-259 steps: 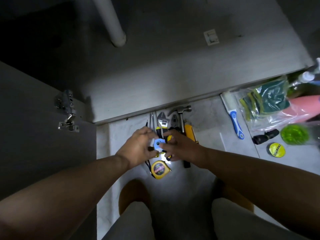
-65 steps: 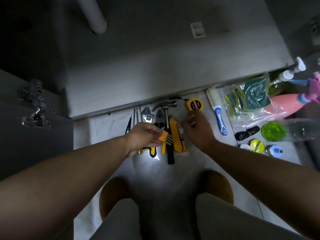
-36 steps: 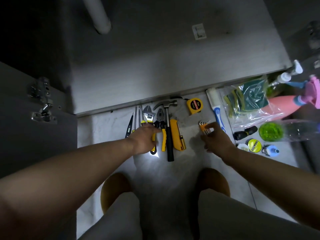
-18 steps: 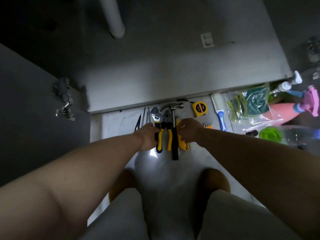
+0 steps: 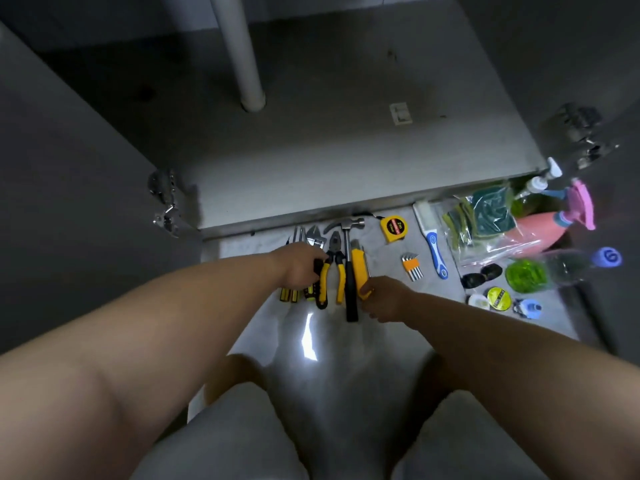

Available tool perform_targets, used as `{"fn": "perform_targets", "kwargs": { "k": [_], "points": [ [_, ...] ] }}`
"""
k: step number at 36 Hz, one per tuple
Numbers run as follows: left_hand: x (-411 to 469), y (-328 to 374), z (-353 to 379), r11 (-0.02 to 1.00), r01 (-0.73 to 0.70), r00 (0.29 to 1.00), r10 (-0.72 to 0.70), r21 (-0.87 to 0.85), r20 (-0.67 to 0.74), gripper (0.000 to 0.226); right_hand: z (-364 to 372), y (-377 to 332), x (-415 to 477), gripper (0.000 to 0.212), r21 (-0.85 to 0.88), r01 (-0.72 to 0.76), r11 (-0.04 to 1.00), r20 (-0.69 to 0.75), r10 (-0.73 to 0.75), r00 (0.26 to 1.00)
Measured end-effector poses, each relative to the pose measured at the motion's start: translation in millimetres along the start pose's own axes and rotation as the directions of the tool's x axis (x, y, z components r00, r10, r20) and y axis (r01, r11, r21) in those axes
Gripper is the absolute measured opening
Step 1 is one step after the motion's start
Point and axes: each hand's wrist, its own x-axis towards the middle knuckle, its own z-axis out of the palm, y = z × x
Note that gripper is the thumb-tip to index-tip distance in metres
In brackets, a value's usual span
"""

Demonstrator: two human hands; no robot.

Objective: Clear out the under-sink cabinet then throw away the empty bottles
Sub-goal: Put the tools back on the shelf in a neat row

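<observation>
Here, sponges (image 5: 486,213) inside plastic bag (image 5: 498,249).

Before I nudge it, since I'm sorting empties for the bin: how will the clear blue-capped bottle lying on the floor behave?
The clear bottle lies on its round side, so it will probably roll. Its body looks see-through, so likely near empty, light and easily dented. Its blue cap seems on, so spills look unlikely.
</observation>
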Motion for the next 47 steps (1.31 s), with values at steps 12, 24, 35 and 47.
{"fn": "perform_targets", "kwargs": {
  "k": [12, 24, 35, 47],
  "points": [
    [32, -52, 62, 0.987, 0.141, 0.981, -0.149, 0.070, 0.126, 0.082, 41, -11, 53, 0.017, -0.044, -0.099, 0.994, -0.355, 0.077, 0.932],
    [36, -48, 81, 0.986, 0.166, 0.979, -0.163, -0.016, 0.124, 0.083, 24, -4, 69, 0.029, -0.005, -0.193, 0.981, -0.128, 0.191, 0.973],
    [24, -41, 44, 0.981, 0.059, 0.998, -0.062, -0.183, -0.011, 0.028, -58, -15, 29, 0.019, 0.321, -0.203, 0.925, 0.160, 0.158, 0.974],
    [4, -30, 45, 0.333, 0.253, 0.967, -0.113, -0.908, 0.228, 0.035, 25, -59, 12, 0.022, 0.501, 0.045, 0.864, 0.176, -0.153, 0.973]
  ]
}}
